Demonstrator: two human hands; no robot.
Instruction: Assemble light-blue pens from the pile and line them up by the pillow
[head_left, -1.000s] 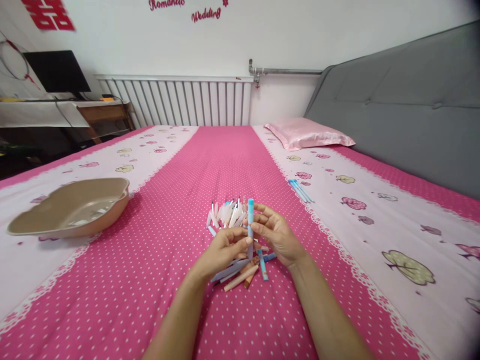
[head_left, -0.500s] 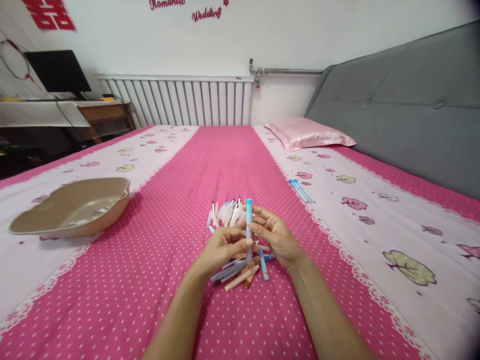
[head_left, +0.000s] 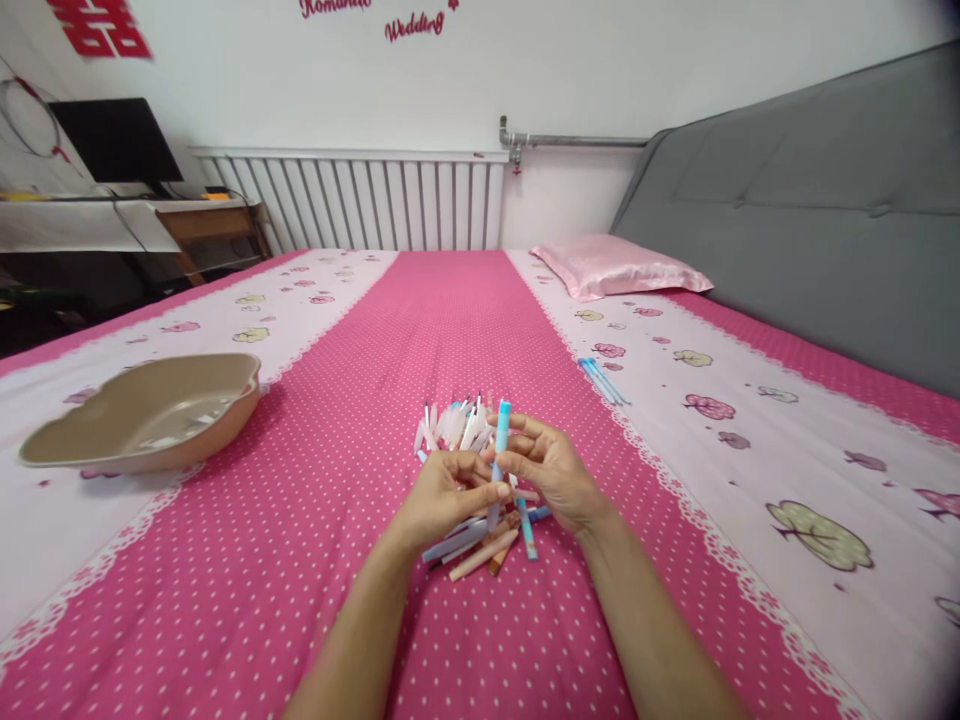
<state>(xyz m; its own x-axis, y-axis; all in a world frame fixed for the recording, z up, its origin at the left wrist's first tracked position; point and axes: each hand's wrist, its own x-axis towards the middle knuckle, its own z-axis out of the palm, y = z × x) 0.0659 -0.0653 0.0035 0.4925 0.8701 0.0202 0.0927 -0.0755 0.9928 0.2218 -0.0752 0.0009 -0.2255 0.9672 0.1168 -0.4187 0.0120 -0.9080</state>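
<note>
Between my two hands stands a slim blue-and-white pen (head_left: pixel 502 428), nearly upright and leaning slightly to the right at its top. My left hand (head_left: pixel 448 498) pinches its lower part between thumb and fingers. Higher up, the fingertips of my right hand (head_left: pixel 551 468) are closed on the same pen. Below and behind the hands lies a loose pile of pen parts (head_left: pixel 466 428), pale, pink, blue and brown. A light blue piece (head_left: pixel 527 530) and a cream piece (head_left: pixel 484 556) lie at its near side. My hands hide the middle of the pile.
At left on the bed sits a beige basin (head_left: pixel 150 400) with several small pale pieces inside. Several blue pens (head_left: pixel 602 382) lie together to the right. A pink pillow (head_left: pixel 619 268) rests near the grey headboard (head_left: pixel 810 200). A radiator (head_left: pixel 360 200) stands behind the bed.
The pen has tilted a little, its top moving slightly right and its lower end slightly left. Both hands keep hold of it, and the other things have stayed put.
</note>
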